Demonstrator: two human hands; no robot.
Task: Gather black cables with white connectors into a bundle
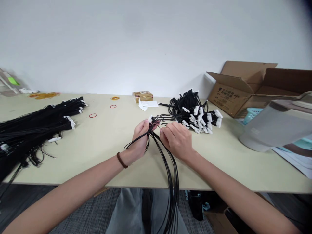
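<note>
My left hand (140, 138), with a brown band at its wrist, is closed around a black wire harness (173, 175) close to a white connector (150, 119). The harness wires hang in a curve over the table's front edge. Just right of it, my right hand (177, 139) is closed, its fingertips pinched at the thin wires; what exactly lies between them is hidden. Behind my right hand lies a bundle of black harnesses (187, 100) with several white connectors (200, 118). Some thin wires stretch from my left hand toward that bundle.
A large pile of black harnesses (36, 126) covers the table's left side. Red rubber bands (93, 115), yellow bands (44, 95) and a small gold box (142, 96) lie farther back. At right stand an open cardboard box (234, 94) and a large translucent jug (275, 125).
</note>
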